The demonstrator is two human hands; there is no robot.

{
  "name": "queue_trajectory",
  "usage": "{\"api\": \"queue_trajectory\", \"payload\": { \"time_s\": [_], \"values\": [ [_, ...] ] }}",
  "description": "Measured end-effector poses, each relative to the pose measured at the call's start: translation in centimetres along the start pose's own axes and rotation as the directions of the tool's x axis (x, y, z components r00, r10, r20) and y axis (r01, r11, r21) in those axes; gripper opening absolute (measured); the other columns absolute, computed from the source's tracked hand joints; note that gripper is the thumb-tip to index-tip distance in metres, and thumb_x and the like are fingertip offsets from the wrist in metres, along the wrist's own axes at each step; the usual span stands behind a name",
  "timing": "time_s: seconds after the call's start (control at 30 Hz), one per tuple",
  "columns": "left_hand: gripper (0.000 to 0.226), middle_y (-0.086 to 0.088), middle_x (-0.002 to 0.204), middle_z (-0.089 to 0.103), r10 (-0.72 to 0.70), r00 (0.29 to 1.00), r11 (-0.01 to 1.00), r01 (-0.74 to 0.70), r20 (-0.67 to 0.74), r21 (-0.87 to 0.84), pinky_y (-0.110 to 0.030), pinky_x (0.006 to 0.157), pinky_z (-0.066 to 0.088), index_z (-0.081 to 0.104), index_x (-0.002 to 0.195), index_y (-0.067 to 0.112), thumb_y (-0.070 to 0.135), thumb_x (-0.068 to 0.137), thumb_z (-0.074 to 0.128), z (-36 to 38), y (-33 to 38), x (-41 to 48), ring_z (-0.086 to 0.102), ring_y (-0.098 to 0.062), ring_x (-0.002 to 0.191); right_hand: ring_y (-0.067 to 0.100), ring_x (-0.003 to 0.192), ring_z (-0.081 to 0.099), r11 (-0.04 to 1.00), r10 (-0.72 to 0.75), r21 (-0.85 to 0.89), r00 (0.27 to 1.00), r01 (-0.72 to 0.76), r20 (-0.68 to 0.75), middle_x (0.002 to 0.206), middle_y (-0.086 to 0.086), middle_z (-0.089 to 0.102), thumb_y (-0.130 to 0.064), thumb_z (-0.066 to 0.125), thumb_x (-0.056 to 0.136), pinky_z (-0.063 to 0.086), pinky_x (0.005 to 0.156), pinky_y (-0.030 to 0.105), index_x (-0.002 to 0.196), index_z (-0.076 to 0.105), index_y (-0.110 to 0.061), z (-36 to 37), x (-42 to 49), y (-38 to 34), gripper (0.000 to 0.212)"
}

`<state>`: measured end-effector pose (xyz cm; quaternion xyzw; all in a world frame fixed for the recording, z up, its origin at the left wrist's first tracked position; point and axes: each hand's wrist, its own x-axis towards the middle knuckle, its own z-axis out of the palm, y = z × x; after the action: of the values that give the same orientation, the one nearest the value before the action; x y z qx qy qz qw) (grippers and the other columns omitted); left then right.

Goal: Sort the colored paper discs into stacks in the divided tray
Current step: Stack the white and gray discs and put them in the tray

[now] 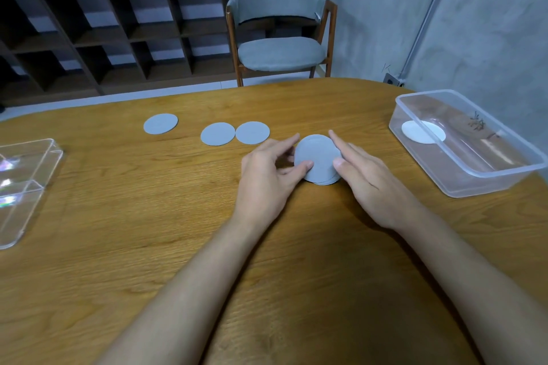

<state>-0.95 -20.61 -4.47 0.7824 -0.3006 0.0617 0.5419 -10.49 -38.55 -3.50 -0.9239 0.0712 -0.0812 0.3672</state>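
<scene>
At mid-table (311,270), the left hand (272,170) and right hand (366,176) grip a stack of grey discs (319,157) by opposite edges. The stack lies flat, face up; being round, it has no long axis. Beyond, three loose grey discs (217,133) lie flat in a leftward row.

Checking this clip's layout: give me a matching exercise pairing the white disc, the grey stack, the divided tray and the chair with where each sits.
Things:
1. white disc
2. stack of grey discs
3. divided tray
4. chair

Places:
A. held between the left hand and right hand
B. behind the table
C. inside the clear box
D. at the table's left edge

Pairs: 1-C, 2-A, 3-D, 4-B
</scene>
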Motion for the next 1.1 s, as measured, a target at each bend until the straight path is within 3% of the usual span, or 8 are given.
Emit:
{"api": "queue_trajectory", "payload": {
  "time_s": [0.2, 0.3, 0.43, 0.6, 0.73, 0.87, 0.97, 1.1],
  "values": [
    [0.044, 0.009, 0.103, 0.072, 0.164, 0.985, 0.972, -0.170, 0.051, 0.164, -0.016, 0.085, 0.051, 0.075, 0.127, 0.019, 0.029, 0.085, 0.085, 0.0, -0.3, -0.1, 0.066, -0.003, 0.093, -0.003, 0.105, 0.048, 0.991, -0.035, -0.134, 0.997, 0.025, -0.071, 0.113, -0.023, 0.051, -0.045, 0.053, 0.102, 0.038, 0.085, 0.018, 0.148, 0.041, -0.032, 0.3, -0.1, 0.1, 0.049],
    [0.041, 0.011, 0.099, 0.076, 0.162, 0.986, 0.970, -0.168, 0.048, 0.174, -0.019, 0.082, 0.051, 0.077, 0.121, 0.023, 0.032, 0.082, 0.087, 0.3, -0.1, 0.0, 0.066, -0.006, 0.085, 0.005, 0.114, 0.053, 0.993, -0.054, -0.112, 0.994, 0.044, -0.091, 0.124, -0.010, 0.058, -0.044, 0.055, 0.102, 0.044, 0.093, 0.027, 0.146, 0.043, -0.033, 0.1, 0.0, 0.4, 0.048],
    [0.035, 0.009, 0.085, 0.074, 0.058, 0.997, 0.996, -0.061, 0.046, 0.066, -0.017, 0.068, 0.049, 0.079, 0.114, 0.024, 0.025, 0.080, 0.089, 0.3, -0.2, 0.1, 0.061, -0.009, 0.066, -0.009, 0.089, 0.057, 0.987, -0.154, -0.077, 0.979, 0.145, -0.136, 0.105, -0.022, 0.061, -0.029, 0.064, 0.100, 0.039, 0.075, 0.006, 0.137, 0.057, -0.023, 0.2, 0.1, 0.2, 0.038],
    [0.038, 0.014, 0.077, 0.070, -0.019, 1.000, 1.000, 0.018, 0.021, 0.017, -0.006, 0.068, 0.045, 0.080, 0.116, 0.019, 0.022, 0.080, 0.089, 0.2, 0.1, 0.2, 0.061, -0.001, 0.065, 0.011, 0.078, 0.061, 0.983, -0.183, -0.039, 0.968, 0.179, -0.174, 0.095, -0.007, 0.068, -0.027, 0.066, 0.099, 0.045, 0.069, 0.015, 0.126, 0.064, -0.023, 0.2, 0.3, 0.2, 0.028],
    [0.042, 0.015, 0.078, 0.071, -0.037, 0.998, 0.999, 0.037, 0.048, 0.011, -0.007, 0.072, 0.049, 0.078, 0.122, 0.020, 0.029, 0.082, 0.088, -0.1, 0.4, 0.1, 0.064, 0.002, 0.065, 0.009, 0.083, 0.063, 0.980, -0.200, -0.064, 0.959, 0.191, -0.200, 0.101, -0.007, 0.069, -0.025, 0.063, 0.100, 0.047, 0.074, 0.018, 0.127, 0.064, -0.020, 0.6, 0.4, 0.4, 0.027],
    [0.042, 0.007, 0.117, 0.077, 0.002, 1.000, 0.982, -0.005, 0.013, 0.187, -0.022, 0.097, 0.052, 0.074, 0.128, 0.020, 0.044, 0.094, 0.073, -1.6, -1.2, 1.7, 0.070, -0.004, 0.107, 0.006, 0.082, 0.060, 0.989, -0.151, -0.036, 0.963, 0.146, -0.224, 0.096, -0.010, 0.067, -0.024, 0.063, 0.101, 0.043, 0.069, 0.010, 0.124, 0.064, -0.020, 0.6, 0.6, 0.7, 0.024],
    [0.055, -0.002, 0.157, 0.051, -0.095, 0.993, 0.888, 0.052, 0.072, 0.457, -0.035, 0.122, 0.033, 0.055, 0.148, 0.016, 0.041, 0.100, 0.063, -3.1, -3.7, 3.2, 0.044, -0.018, 0.147, 0.011, 0.082, 0.057, 0.991, -0.136, -0.048, 0.965, 0.129, -0.223, 0.095, -0.008, 0.067, -0.026, 0.061, 0.102, 0.042, 0.067, 0.012, 0.127, 0.063, -0.021, 0.6, 0.6, 0.8, 0.026],
    [0.060, -0.001, 0.156, 0.051, -0.166, 0.977, 0.821, 0.060, 0.136, 0.568, -0.041, 0.117, 0.040, 0.053, 0.149, 0.018, 0.050, 0.099, 0.060, -3.0, -4.2, 3.3, 0.046, -0.022, 0.144, 0.010, 0.084, 0.058, 0.993, -0.117, -0.059, 0.971, 0.106, -0.211, 0.098, -0.004, 0.067, -0.031, 0.060, 0.102, 0.039, 0.069, 0.013, 0.130, 0.061, -0.022, 0.6, 0.8, 1.1, 0.029]
  ]
}}
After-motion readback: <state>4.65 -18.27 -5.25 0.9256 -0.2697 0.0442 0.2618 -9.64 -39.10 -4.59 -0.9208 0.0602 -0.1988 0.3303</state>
